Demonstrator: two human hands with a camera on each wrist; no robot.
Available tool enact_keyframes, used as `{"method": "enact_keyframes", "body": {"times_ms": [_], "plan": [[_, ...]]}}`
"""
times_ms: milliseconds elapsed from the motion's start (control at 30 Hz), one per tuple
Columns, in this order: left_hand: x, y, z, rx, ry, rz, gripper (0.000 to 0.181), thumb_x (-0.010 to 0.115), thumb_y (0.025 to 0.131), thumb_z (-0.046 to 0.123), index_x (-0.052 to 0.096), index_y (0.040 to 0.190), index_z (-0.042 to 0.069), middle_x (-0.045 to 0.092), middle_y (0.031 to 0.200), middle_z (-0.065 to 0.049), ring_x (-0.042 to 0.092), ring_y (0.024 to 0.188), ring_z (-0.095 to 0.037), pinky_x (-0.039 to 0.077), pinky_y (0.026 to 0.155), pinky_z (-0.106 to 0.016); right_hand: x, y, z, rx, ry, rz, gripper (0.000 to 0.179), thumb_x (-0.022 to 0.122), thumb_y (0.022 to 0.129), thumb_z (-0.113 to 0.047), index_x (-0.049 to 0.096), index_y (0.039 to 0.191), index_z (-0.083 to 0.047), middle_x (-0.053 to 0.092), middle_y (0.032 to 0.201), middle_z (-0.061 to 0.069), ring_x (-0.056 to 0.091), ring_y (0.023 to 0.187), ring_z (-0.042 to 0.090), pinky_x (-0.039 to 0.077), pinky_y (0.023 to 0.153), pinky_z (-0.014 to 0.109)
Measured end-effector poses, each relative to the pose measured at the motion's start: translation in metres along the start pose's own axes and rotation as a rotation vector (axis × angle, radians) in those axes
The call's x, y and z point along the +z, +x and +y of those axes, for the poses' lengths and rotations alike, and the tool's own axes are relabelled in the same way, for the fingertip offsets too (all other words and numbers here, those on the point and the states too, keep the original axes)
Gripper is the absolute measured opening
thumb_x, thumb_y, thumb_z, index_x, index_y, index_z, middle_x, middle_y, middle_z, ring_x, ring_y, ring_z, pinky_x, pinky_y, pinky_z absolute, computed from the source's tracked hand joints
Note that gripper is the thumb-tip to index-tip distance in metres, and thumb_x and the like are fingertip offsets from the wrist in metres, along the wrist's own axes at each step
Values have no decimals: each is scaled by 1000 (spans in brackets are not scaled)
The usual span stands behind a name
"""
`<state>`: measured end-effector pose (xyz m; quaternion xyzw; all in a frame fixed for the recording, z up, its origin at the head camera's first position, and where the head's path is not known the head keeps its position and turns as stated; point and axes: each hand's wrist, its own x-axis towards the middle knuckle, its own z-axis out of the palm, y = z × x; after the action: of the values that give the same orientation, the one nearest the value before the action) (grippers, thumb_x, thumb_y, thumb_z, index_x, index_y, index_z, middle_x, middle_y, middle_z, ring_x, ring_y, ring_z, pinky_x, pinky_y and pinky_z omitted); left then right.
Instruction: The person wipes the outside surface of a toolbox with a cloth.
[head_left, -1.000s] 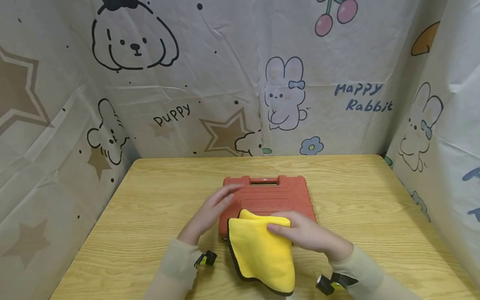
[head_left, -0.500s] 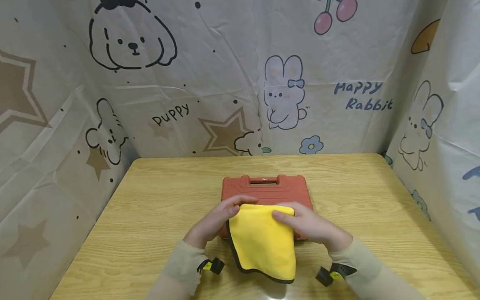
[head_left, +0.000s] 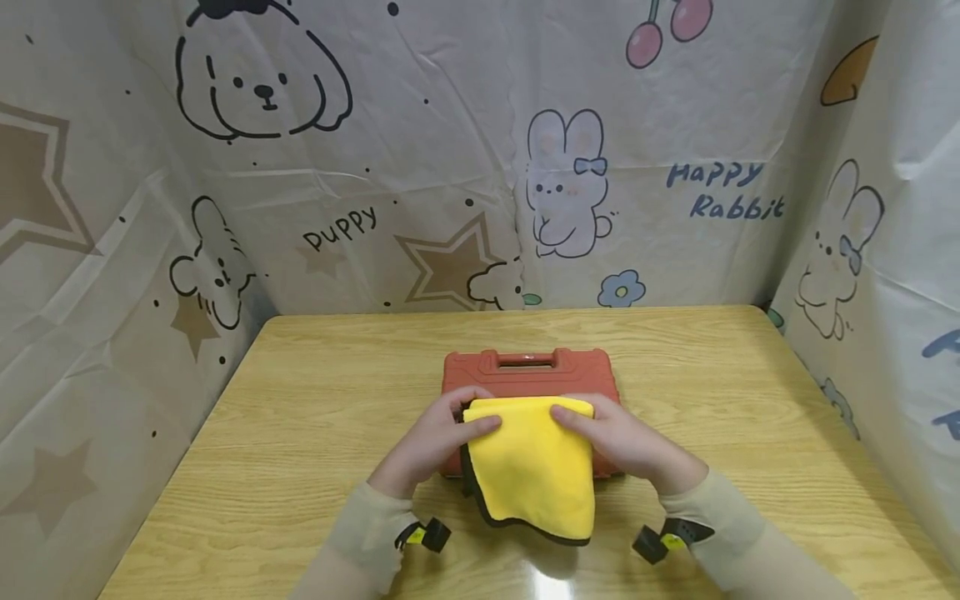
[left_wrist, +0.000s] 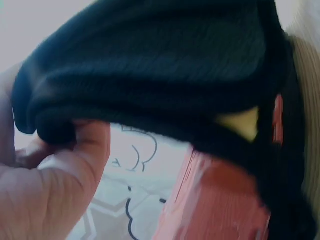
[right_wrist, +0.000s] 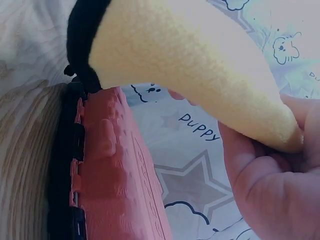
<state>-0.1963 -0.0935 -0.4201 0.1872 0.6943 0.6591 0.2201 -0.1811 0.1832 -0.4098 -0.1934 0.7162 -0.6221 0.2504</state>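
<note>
A folded yellow cloth [head_left: 531,475] with black edging hangs between both hands, in front of and above a red carrying case [head_left: 528,382]. My left hand [head_left: 433,437] pinches its upper left corner, thumb on the near face. At the upper right corner my right hand [head_left: 626,433] grips it, thumb likewise in front. Close up in the left wrist view, the cloth's dark edge [left_wrist: 150,65] runs past the left fingers. In the right wrist view the yellow fold [right_wrist: 200,70] lies between the right thumb and fingers. The cloth hides much of the case.
The case lies flat on a wooden table [head_left: 337,375], its handle [head_left: 527,360] toward the back. Black latches [right_wrist: 79,140] line its near side. Printed curtains [head_left: 420,167] enclose the table at the back and both sides.
My left hand has come in from over the case and taken the cloth's left corner. The cloth has risen slightly and its top edge has straightened, the right hand keeping its grip.
</note>
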Motion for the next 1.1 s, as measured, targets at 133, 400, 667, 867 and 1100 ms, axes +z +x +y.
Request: {"method": "enact_keyframes", "body": {"times_ms": [133, 400, 667, 867, 1100], "plan": [[5, 2, 0, -15, -70, 82, 21, 66, 102, 16, 60, 114, 1, 66, 92, 0, 69, 76, -11, 60, 71, -26, -1, 2, 0, 3, 29, 26, 49, 44, 112, -33, 57, 132, 9, 75, 99, 5, 75, 86, 17, 62, 80, 33], [12, 8, -4, -41, -150, 197, 12, 59, 106, 16, 56, 111, 6, 60, 93, 0, 65, 76, -10, 57, 71, -24, -2, 8, 3, 11, 60, 66, 49, 43, 112, -33, 58, 129, 11, 75, 95, 2, 74, 83, 15, 62, 78, 31], [16, 10, -8, -34, -140, 220, 14, 51, 110, 21, 52, 113, 7, 58, 92, 1, 62, 75, -10, 54, 70, -23, -2, 12, 8, 10, 117, 98, 47, 42, 113, -32, 58, 128, 9, 74, 93, 1, 74, 81, 14, 62, 76, 31], [16, 11, -9, -27, -137, 198, 20, 45, 112, 27, 48, 114, 6, 58, 88, 2, 62, 73, -9, 53, 69, -22, -5, 13, 10, 32, 107, 134, 46, 43, 112, -33, 59, 124, 8, 74, 92, 0, 73, 82, 14, 61, 77, 32], [12, 8, -5, -35, -209, 343, 21, 52, 109, 31, 53, 112, 10, 58, 91, 0, 62, 75, -12, 54, 68, -26, -14, 9, 9, -1, -12, 251, 52, 42, 112, -36, 53, 137, 9, 69, 118, 12, 69, 103, 16, 59, 93, 30]]}}
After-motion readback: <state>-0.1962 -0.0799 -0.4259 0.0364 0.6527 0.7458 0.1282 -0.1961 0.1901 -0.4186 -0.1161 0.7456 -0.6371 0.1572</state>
